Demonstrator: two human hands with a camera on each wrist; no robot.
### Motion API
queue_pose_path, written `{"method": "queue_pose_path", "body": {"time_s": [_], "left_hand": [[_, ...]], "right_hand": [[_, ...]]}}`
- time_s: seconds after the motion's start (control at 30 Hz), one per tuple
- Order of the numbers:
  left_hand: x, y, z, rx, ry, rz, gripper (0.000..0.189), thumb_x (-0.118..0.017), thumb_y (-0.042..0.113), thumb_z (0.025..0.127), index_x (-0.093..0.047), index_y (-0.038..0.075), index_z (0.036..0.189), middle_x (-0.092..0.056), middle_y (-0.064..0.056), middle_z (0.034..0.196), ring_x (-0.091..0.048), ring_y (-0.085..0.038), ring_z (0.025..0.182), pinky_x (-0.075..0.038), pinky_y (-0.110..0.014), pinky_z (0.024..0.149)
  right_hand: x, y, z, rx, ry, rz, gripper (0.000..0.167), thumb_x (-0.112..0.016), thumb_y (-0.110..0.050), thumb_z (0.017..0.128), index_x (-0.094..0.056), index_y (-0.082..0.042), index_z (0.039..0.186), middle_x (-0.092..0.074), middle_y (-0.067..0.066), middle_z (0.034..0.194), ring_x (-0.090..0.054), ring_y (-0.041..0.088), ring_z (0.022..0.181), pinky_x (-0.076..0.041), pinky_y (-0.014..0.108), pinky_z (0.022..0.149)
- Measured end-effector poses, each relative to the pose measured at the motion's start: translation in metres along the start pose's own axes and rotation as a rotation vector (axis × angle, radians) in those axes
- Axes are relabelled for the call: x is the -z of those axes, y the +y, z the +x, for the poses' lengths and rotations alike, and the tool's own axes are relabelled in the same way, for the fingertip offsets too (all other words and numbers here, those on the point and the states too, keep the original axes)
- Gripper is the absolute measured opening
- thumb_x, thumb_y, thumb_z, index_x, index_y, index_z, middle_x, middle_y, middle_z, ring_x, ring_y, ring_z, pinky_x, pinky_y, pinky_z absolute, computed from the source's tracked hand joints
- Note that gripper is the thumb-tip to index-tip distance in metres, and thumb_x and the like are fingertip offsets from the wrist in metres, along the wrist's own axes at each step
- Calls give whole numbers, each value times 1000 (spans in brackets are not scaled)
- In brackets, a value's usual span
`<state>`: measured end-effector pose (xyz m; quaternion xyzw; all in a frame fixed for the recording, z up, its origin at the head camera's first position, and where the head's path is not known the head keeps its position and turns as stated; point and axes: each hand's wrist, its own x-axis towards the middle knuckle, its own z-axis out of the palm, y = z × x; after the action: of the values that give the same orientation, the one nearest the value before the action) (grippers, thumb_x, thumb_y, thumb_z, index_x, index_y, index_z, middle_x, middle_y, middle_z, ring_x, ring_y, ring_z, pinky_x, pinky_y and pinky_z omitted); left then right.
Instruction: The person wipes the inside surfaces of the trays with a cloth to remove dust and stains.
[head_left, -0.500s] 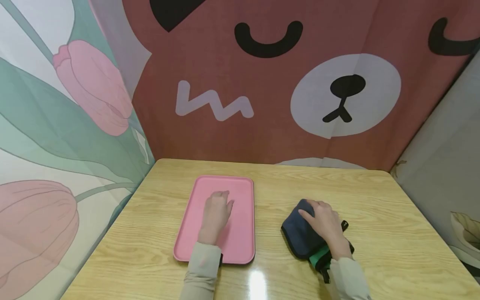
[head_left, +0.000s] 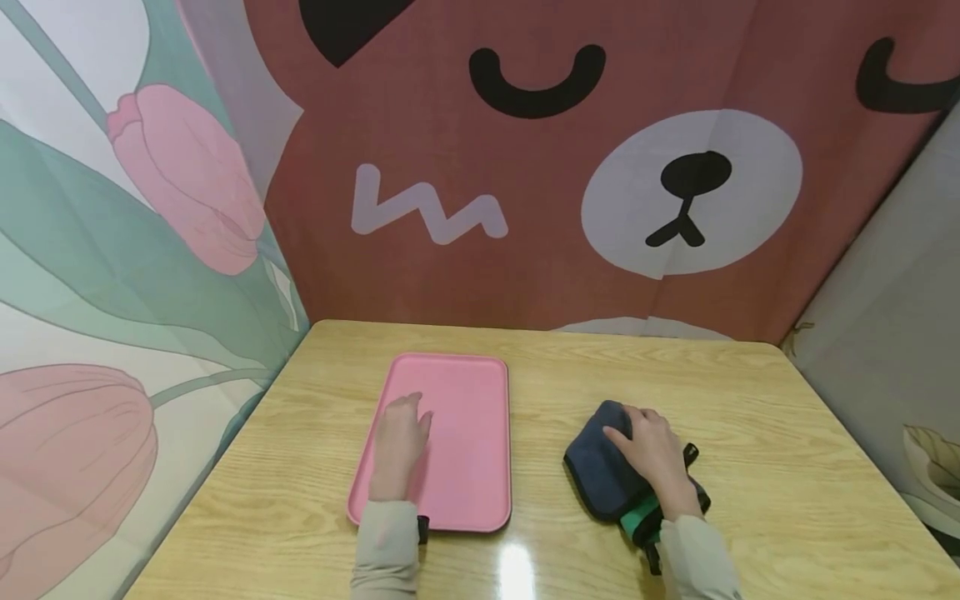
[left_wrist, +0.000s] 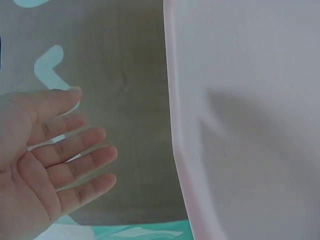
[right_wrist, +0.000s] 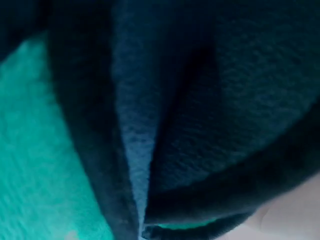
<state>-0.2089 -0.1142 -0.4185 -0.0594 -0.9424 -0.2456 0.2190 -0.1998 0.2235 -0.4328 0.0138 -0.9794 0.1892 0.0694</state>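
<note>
In the head view, my left hand point(head_left: 398, 446) is over the left side of a pink rectangular tray point(head_left: 468, 467), holding nothing. Its fingers are loosely bent and spread in the left wrist view, with the tray's pale-looking edge point(left_wrist: 172, 100) beside them. My right hand point(head_left: 657, 454) grips the top of a dark blue cloth point(head_left: 600, 471) with black trim, thumb and fingers on the fabric. A green cloth point(head_left: 637, 514) with black trim shows beneath the blue one. Folds of blue and green fabric point(right_wrist: 50, 150) fill the right wrist view; the fingers are hidden there.
Both the tray and the cloths are on a light wooden table point(head_left: 540, 433). Behind it hangs a brown curtain point(head_left: 450, 283) with a bear face, and on the left a tulip-patterned curtain point(head_left: 187, 308). A black loop point(head_left: 690, 454) sticks out from the cloths.
My left hand has moved left and slightly nearer across the tray. The right hand and the cloths have barely moved.
</note>
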Motion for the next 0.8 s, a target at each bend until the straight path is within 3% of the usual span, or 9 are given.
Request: {"method": "queue_pose_path", "body": {"time_s": [0.13,0.37,0.5,0.63,0.8], "left_hand": [[7,-4,-1,24,-10,12,32,-69,6,76,-59,-11,101,-60,-26,93,-58,-37,86,-47,-42,74],[26,-14,-2,140,-47,19,34,-69,8,76,-58,-11,103,-60,-26,96,-58,-40,85,-47,-46,70],[34,-25,-4,241,-152,-13,35,-66,6,79,-55,-15,105,-57,-30,99,-54,-43,92,-45,-47,76],[42,-36,-12,347,-265,-38,26,-64,2,78,-55,-17,92,-58,-29,85,-56,-40,81,-46,-45,71],[48,-48,-22,438,-327,-45,20,-65,0,75,-54,-16,81,-57,-24,75,-55,-31,68,-47,-43,66]], "right_hand": [[-2,2,2,-28,-37,2,59,-59,-33,85,-43,8,125,-42,35,117,-40,49,105,-37,58,79],[-2,4,11,-78,-105,15,70,-57,-37,86,-34,14,128,-40,39,114,-39,52,102,-38,57,76],[-3,4,16,-106,-136,21,80,-54,-46,85,-29,15,129,-38,41,113,-38,54,102,-37,58,77],[-5,3,16,-115,-165,18,85,-52,-51,85,-27,17,129,-39,42,112,-40,54,100,-38,57,76],[-8,0,15,-124,-188,17,88,-50,-54,84,-26,18,128,-38,42,114,-39,54,101,-37,57,78]]}}
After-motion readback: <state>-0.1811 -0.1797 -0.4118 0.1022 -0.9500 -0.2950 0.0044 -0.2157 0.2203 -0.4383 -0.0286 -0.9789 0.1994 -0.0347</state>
